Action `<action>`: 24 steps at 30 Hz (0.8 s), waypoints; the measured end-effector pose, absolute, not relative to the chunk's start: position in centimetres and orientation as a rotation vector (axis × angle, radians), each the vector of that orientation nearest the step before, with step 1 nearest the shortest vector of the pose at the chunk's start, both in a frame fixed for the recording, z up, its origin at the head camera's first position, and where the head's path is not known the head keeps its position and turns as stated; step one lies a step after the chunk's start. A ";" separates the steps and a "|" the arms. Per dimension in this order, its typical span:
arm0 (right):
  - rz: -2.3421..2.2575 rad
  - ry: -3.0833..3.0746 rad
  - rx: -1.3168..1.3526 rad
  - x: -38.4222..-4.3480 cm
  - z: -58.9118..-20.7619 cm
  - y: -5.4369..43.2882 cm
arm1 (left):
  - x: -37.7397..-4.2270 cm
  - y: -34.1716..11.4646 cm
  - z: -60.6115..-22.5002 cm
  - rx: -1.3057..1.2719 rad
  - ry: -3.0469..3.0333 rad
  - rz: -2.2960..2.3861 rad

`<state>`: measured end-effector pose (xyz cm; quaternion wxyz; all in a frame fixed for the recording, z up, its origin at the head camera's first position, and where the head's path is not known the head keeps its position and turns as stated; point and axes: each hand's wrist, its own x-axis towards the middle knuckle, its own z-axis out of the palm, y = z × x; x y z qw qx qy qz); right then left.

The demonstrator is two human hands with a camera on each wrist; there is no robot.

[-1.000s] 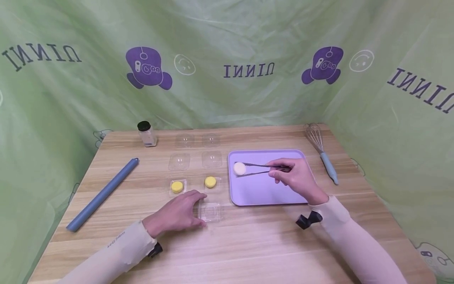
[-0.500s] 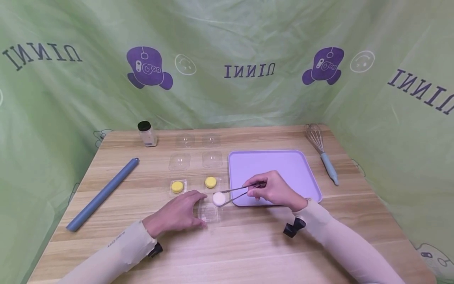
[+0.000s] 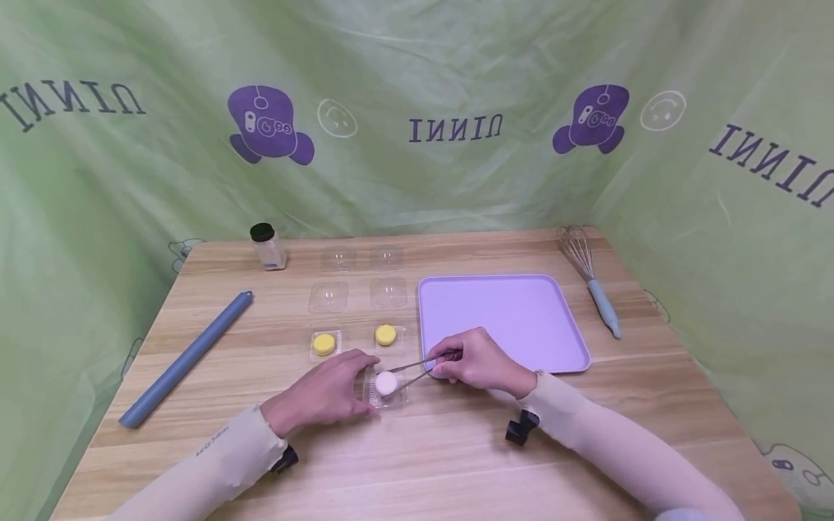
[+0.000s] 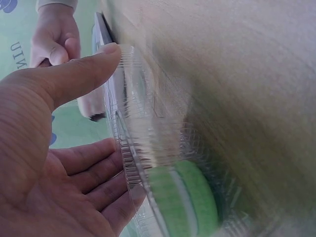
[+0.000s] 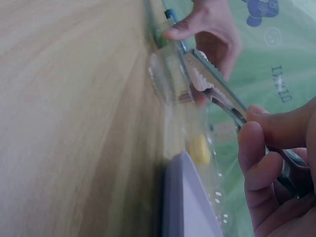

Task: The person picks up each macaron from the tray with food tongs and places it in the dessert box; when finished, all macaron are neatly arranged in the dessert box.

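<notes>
My right hand (image 3: 485,362) holds metal tongs (image 3: 417,367) with serrated tips, seen closely in the right wrist view. Between the tips is a pale pink macaron (image 3: 386,383), over a clear square plastic box base (image 3: 399,399). My left hand (image 3: 326,389) is spread beside that base, thumb at its near edge and fingers at the far edge. A green macaron (image 4: 185,197) in clear plastic shows near the left palm in the left wrist view; the hand hides it from the head view. Two yellow macarons, one left (image 3: 323,344) and one right (image 3: 386,334), sit in clear bases behind.
Several clear domed lids (image 3: 389,291) stand farther back. A purple tray (image 3: 515,311) lies on the right, with a whisk (image 3: 602,304) beyond it. At the left are a blue rolling pin (image 3: 189,358) and a black-capped jar (image 3: 269,247).
My right hand has carried the pale pink macaron in the tongs leftward and nearer, from over the purple tray to the clear base. The left hand has stayed put.
</notes>
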<state>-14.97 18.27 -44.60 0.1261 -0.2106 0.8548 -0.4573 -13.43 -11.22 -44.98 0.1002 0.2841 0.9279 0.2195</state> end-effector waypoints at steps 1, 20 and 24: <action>-1.315 2.504 -0.634 -15.0 -44.7 18.1 | -13.4 -11.2 -45.0 0.840 2.743 0.651; -1.175 2.563 -0.679 -15.1 -45.2 16.6 | -13.5 -11.3 -45.2 0.835 2.740 0.662; -1.126 2.591 -0.691 -15.3 -45.2 16.7 | -13.5 -11.3 -45.2 0.842 2.741 0.665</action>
